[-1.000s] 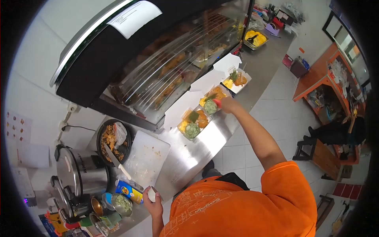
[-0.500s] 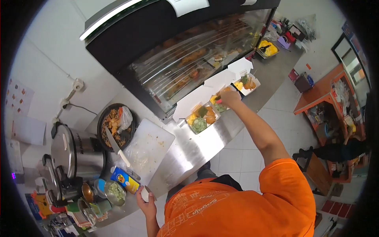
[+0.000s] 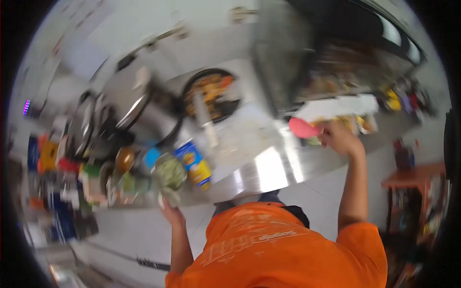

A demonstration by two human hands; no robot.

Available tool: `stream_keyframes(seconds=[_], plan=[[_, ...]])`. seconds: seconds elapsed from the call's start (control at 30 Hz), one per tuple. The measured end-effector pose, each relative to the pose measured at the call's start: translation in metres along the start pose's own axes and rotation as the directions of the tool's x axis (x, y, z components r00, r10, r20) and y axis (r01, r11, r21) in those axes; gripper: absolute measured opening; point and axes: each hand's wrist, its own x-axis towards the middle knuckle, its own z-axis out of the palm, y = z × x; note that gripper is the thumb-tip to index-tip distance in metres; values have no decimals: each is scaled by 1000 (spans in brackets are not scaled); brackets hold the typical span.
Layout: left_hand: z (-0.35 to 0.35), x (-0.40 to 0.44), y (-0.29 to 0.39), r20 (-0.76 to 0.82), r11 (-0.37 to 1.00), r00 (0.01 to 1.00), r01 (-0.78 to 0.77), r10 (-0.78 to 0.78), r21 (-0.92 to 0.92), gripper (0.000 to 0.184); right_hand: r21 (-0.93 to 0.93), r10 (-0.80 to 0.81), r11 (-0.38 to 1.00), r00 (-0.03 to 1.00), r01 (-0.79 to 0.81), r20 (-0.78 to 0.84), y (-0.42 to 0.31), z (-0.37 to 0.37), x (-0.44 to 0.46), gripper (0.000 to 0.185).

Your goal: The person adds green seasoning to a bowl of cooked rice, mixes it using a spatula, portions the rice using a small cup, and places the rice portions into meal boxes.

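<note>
A pink spoon (image 3: 302, 128) with a broad rounded head is pinched in my right hand (image 3: 342, 139), over the counter's front edge. Just behind that hand stand open white food boxes (image 3: 336, 106), partly hidden by it; yellow and orange-brown food shows inside. My left hand (image 3: 173, 213) has its fingers closed around a small white cup (image 3: 170, 198), blurred by motion. Touching or nearly touching the cup is a clear bowl of shredded pale green vegetable (image 3: 170, 172). A blue and yellow carton (image 3: 194, 163) lies to the right of the bowl.
A knife (image 3: 205, 117) lies across a black pan of cooked food (image 3: 211, 93), its handle over a white cutting board (image 3: 245, 139). A large steel pot (image 3: 139, 110) stands left. The glass display case (image 3: 345, 62) rises behind the boxes. Containers crowd the counter's left end.
The view has swung left. My right hand has come back from over the boxes, bringing the pink spoon into plain sight. My left hand, with the white cup, has moved up against the vegetable bowl.
</note>
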Motion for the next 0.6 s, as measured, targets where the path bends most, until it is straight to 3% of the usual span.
stream_keyframes(seconds=[0.03, 0.07, 0.1, 0.13, 0.2, 0.23, 0.27, 0.3, 0.37, 0.47, 0.53, 0.6], plan=[[-28, 21, -19, -14, 964, 992, -116, 123, 239, 47, 56, -145, 988, 989, 143, 39, -36, 26, 7, 35], [-25, 29, 13, -103, 995, 995, -1, -10, -102, 47, 189, -231, 959, 970, 213, 80, -78, 59, 15, 36], [-16, 39, 47, -126, 890, 981, 77, -149, -449, 47, 315, -300, 915, 947, 252, 115, -124, 94, 25, 38], [-34, 57, 38, -165, 884, 975, 58, -151, -463, 47, 328, -404, 878, 908, 350, 112, -165, 132, 34, 39], [-61, 98, 7, -82, 822, 981, 100, -175, -561, 48, 326, -562, 794, 824, 513, 74, -243, 208, 52, 39], [-64, 112, 7, -94, 811, 979, 93, -179, -578, 48, 101, -600, 799, 796, 593, 79, -276, 247, 70, 38], [-60, 123, 6, 24, 796, 970, 214, -243, -566, 49, 12, -547, 833, 820, 553, 170, -307, 275, 85, 34], [-58, 132, 6, 144, 774, 942, 332, -304, -539, 50, -95, -492, 857, 859, 507, 140, -334, 304, 103, 33], [-52, 157, -42, 392, 884, 909, 293, -140, -364, 54, -200, -436, 870, 892, 451, 116, -363, 352, 135, 31], [-32, 147, -23, 377, 873, 900, 352, -217, -337, 54, -298, -462, 831, 881, 470, 100, -376, 406, 164, 27], [-31, 144, -28, 304, 887, 934, 293, -187, -356, 55, -246, -579, 733, 771, 634, 265, -366, 414, 170, 26], [-33, 141, -32, 290, 875, 934, 312, -210, -371, 54, -256, -499, 797, 835, 547, 232, -358, 404, 171, 27]])
